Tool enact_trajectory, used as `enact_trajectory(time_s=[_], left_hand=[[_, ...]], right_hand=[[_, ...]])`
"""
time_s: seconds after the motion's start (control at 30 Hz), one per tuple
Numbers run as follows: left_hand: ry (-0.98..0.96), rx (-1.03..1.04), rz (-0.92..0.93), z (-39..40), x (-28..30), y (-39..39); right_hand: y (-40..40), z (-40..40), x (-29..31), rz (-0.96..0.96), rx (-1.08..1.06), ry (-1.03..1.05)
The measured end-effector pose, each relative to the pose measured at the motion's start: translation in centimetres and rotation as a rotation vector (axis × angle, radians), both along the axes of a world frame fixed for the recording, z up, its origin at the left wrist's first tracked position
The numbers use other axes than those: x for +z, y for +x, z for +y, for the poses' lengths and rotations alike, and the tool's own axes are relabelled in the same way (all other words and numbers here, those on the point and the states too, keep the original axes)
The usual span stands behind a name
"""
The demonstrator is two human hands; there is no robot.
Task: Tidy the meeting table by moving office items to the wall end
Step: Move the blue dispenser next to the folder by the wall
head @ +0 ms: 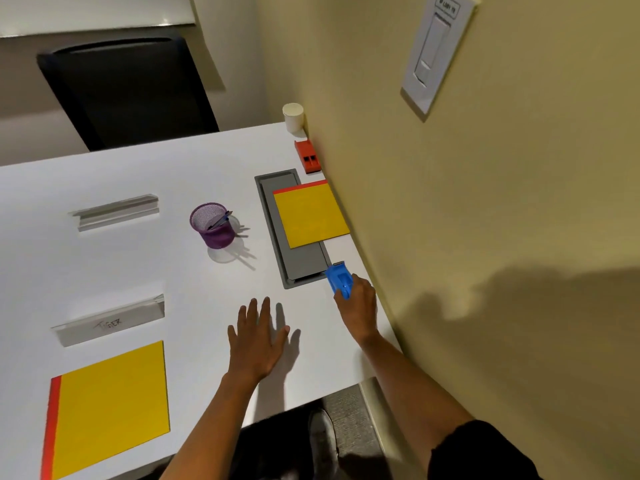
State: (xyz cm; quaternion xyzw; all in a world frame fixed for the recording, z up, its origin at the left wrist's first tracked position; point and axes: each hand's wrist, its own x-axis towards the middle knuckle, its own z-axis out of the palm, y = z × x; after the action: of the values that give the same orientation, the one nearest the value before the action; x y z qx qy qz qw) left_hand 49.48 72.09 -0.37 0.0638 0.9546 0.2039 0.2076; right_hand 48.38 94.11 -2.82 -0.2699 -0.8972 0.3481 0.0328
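Observation:
My right hand [358,304] grips a blue stapler [337,278] resting on the white table [156,265] close to the yellow wall, at the near end of a grey cable hatch [298,259]. My left hand [258,336] lies flat on the table with fingers spread, holding nothing. Along the wall end sit a yellow notepad with a red edge [310,214], a red stapler [307,156] and a white paper cup [293,117]. Farther from the wall stand a purple mesh pen cup [213,225] with pens, two metal name holders [116,211] [110,322] and a second yellow notepad [110,405].
A black office chair [128,91] stands behind the table's far edge. The yellow wall [485,237] runs along the table's right side and carries a light switch [434,51]. My shoe [320,431] shows on the carpet below the near edge.

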Motion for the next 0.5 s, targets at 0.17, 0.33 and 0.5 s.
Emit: enact_trajectory(time_s=[0.17, 0.33, 0.5], left_hand=[[-0.028, -0.036, 0.023, 1.9, -0.8, -1.3], [-0.042, -0.041, 0.090, 3.4, -1.8, -2.6], [-0.080, -0.054, 0.116, 4.3, -2.5, -3.5]], right_hand=[[-1.5, 2.2, -0.9, 0.002, -0.015, 0.032], [-2.6, 3.6, -1.9, -0.027, -0.029, 0.046], [-2.9, 3.8, -2.5, -0.033, -0.033, 0.065]])
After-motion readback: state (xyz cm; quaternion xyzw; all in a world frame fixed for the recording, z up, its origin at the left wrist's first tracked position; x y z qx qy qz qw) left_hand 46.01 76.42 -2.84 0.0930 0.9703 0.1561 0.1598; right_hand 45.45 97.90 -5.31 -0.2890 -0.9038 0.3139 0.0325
